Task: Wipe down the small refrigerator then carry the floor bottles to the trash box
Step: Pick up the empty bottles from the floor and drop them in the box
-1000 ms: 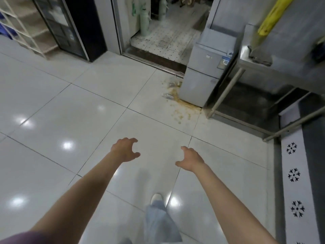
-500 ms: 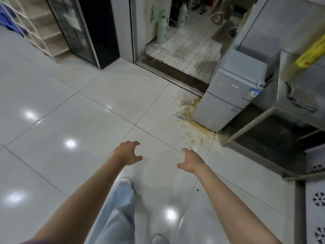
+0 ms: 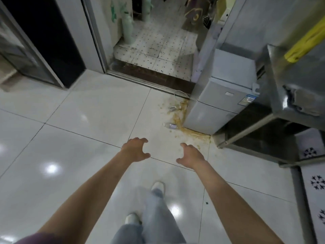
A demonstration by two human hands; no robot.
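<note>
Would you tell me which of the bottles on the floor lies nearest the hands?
The clear bottle lying at the fridge's front corner; the other small bottle lies farther back toward the doorway.

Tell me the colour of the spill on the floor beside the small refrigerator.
Yellowish-brown, spread over the white tiles at the base of the pale grey small refrigerator; the spill shows in the head view.

**Around me, off the job**

Glossy white tiled floor [image 3: 79,134] under my pale jeans [image 3: 158,219] and white shoes [image 3: 158,186]; brownish-yellow spill [image 3: 177,118] ahead; pale green tall bottles [image 3: 127,29] beyond the dark doorway threshold [image 3: 154,78]; steel table [image 3: 288,81] at my right, yellow cloth [image 3: 306,43] above it.
</note>
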